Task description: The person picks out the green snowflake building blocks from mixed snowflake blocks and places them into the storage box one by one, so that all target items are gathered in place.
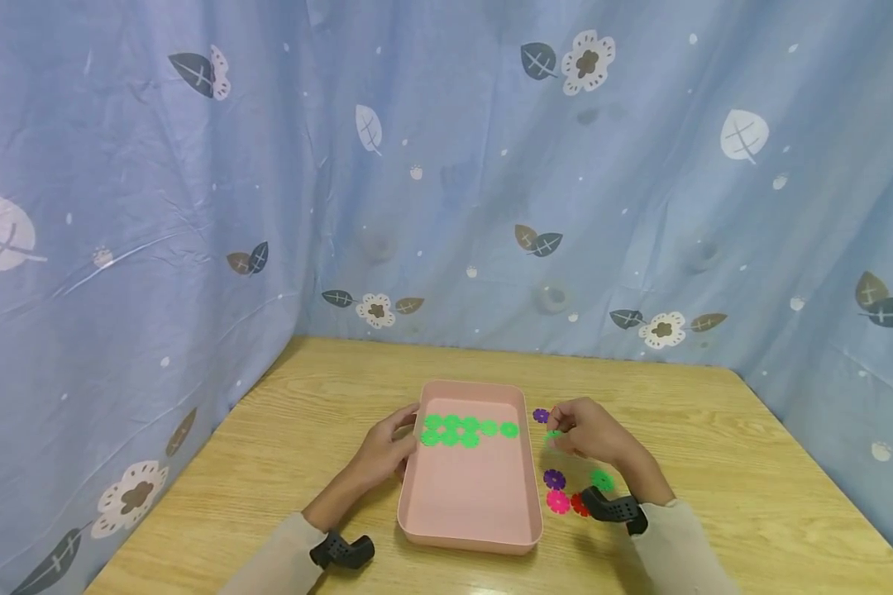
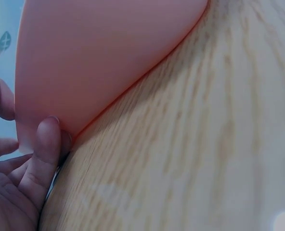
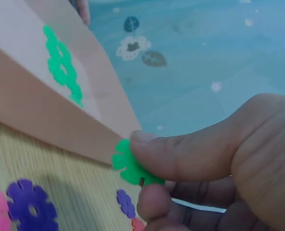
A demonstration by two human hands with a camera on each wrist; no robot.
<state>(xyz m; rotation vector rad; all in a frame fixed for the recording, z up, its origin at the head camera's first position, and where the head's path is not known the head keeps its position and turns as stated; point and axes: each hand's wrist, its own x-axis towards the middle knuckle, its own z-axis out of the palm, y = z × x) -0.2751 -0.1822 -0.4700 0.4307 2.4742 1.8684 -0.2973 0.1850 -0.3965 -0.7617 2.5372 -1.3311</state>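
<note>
A pink rectangular tray (image 1: pixel 472 496) sits on the table. Several green flower-shaped interlocking discs (image 1: pixel 450 430) lie flat inside it, in rows across its far half. My left hand (image 1: pixel 379 450) holds the tray's left side; in the left wrist view its thumb (image 2: pixel 48 137) presses the outer wall and curled fingers touch the edge. Right of the tray, my right hand (image 1: pixel 588 430) pinches one green interlocking disc (image 3: pixel 128 163) between thumb and finger, above the table and beside the tray's right wall.
On the table right of the tray lie purple discs (image 1: pixel 554 479), a pink disc (image 1: pixel 558 502), a red disc (image 1: pixel 580 504) partly behind the wrist camera strap, and another green disc (image 1: pixel 602 480). Patterned blue curtains (image 1: pixel 446 207) stand around the wooden table (image 1: pixel 327 372).
</note>
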